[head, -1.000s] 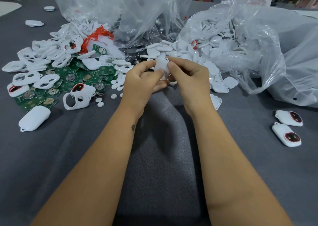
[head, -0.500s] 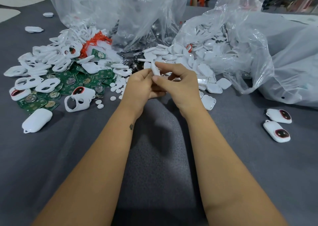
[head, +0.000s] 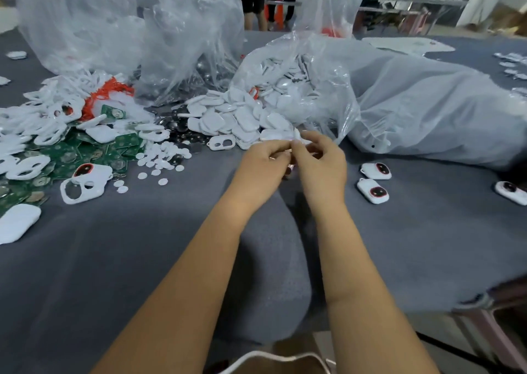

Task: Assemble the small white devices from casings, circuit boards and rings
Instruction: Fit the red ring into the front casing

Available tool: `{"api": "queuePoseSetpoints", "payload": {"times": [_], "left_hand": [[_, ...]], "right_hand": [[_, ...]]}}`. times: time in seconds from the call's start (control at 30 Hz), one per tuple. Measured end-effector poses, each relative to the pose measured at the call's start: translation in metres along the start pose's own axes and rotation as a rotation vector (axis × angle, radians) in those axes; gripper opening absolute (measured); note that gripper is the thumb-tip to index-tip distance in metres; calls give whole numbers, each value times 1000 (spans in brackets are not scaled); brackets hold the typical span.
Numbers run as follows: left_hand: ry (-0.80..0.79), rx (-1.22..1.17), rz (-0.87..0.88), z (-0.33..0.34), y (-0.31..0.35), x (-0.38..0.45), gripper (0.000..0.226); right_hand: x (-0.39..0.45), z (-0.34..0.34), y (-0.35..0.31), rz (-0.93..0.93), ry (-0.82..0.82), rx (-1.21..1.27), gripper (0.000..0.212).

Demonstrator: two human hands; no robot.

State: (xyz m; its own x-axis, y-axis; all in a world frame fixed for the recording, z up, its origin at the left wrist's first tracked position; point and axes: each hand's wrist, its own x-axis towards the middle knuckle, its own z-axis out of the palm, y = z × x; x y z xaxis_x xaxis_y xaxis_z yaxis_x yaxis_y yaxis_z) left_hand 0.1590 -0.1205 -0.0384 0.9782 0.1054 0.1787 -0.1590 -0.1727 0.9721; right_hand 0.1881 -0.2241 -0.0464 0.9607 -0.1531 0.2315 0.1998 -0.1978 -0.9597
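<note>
Head view, one moment catalogued. Left hand (head: 263,164) and right hand (head: 320,162) are held together above the grey cloth table (head: 285,231), fingers curled inward; a small white piece (head: 296,134) is pinched at their tips, only a sliver of it being shown, so its kind cannot be told. Finished devices (head: 373,181), white with red-ringed dark windows, are laid in a pair just right of the hands, and one more (head: 510,192) is seen well apart at the far right. Stock remaining: white back casings (head: 228,120) spilled from a clear bag (head: 299,82); front casings with openings (head: 34,128) heaped at the left; green circuit boards (head: 85,151) beneath them; small white discs (head: 159,159) scattered between. A partly built casing (head: 85,181) is lying near the boards. Progress is judged early: three units completed, one in hand, and a large quantity left unassembled.
</note>
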Motion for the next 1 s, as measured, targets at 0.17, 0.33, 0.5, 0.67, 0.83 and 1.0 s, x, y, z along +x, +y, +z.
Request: {"api": "queuePoseSetpoints", "payload": {"times": [0.17,0.33,0.5,0.67,0.83,1.0], "left_hand": [[-78,88,-60,40,-4,2,28],[-75,227,-100,45,-19,1,26],[61,93,-114,33,-20,3,31],[345,163,-110,-14,-28,0,29],[515,306,-123,-72,-33,-4,29],[624,429,-124,-110,-40,-5,30]], "right_hand": [[4,-54,19,14,63,-409,13],[10,-70,27,-69,73,-923,17],[3,-34,12,-195,44,-1035,27],[-9,34,-10,-324,-225,-864,24],[-12,95,-25,-359,-431,-741,23],[-9,139,-32,-404,-452,-682,28]]}}
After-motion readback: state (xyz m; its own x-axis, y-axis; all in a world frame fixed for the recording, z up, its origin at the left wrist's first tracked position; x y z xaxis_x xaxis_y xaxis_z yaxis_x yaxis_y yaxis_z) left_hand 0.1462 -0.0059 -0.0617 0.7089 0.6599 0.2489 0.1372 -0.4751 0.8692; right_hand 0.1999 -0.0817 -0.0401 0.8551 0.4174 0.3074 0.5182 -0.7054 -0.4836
